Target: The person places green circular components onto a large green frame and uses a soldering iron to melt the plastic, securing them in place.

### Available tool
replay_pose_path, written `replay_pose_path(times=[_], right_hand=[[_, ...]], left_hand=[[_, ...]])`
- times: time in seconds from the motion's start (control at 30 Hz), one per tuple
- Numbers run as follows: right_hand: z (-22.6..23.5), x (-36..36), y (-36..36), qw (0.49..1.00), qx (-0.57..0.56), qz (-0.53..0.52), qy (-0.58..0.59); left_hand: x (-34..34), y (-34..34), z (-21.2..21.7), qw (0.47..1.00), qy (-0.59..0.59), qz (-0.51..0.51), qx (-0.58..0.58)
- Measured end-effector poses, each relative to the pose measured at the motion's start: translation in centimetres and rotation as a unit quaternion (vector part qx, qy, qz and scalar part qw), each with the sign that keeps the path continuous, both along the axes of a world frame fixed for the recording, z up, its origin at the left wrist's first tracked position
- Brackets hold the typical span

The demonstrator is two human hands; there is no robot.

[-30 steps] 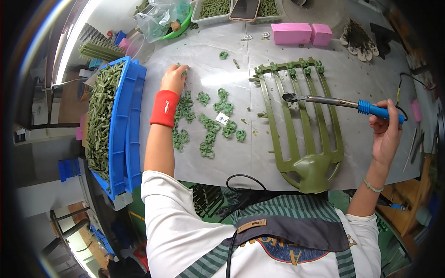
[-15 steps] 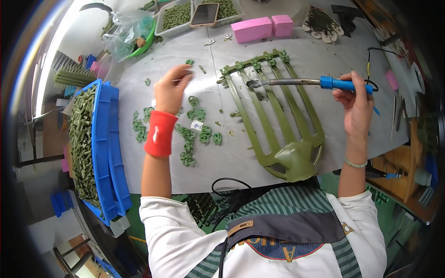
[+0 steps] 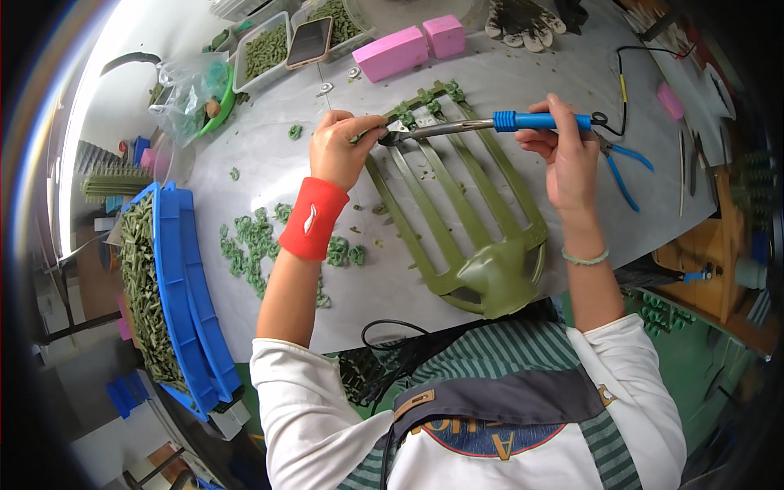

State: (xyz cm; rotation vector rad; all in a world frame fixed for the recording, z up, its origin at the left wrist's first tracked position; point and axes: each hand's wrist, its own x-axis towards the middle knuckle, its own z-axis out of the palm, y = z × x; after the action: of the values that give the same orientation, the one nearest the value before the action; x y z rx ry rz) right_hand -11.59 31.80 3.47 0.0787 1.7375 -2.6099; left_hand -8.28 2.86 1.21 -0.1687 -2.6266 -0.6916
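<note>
Leftward — the blue-handled tool [image 3: 505,122] juts from the right hand [image 3: 569,155].

The table [image 3: 367,302] is grey and smooth. A big green frame [image 3: 494,271] with long bars lies from the middle to 5 o'clock. Curly green bits [image 3: 253,242] sit at 8, a green bowl [image 3: 226,111] at 10, clear tubs [image 3: 263,78] at 11, pink blocks [image 3: 392,60] at 12, a glove [image 3: 523,23] at 1, blue-handled pliers [image 3: 630,154] at 3.
</note>
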Motion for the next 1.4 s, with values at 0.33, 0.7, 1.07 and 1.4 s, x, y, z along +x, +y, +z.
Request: replay_pose_path(times=[0.33,0.7,1.07,1.4], right_hand=[[1.7,0.2,0.3,0.998,0.054,-0.009,0.008],[4.6,1.8,0.1,0.995,0.1,0.026,-0.015],[3.9,2.3,-0.9,0.996,0.083,0.029,0.003],[1.6,2.0,-2.8,0.998,0.05,0.019,0.021]], left_hand=[[0.4,-1.7,-0.7,1.0,-0.004,-0.025,-0.012],[4.7,-26.6,-2.8,0.894,-0.019,0.411,-0.179],[6.1,-18.8,-1.5,0.94,-0.11,0.172,0.274],[3.9,-3.6,0.5,0.981,-0.041,0.013,0.188]])
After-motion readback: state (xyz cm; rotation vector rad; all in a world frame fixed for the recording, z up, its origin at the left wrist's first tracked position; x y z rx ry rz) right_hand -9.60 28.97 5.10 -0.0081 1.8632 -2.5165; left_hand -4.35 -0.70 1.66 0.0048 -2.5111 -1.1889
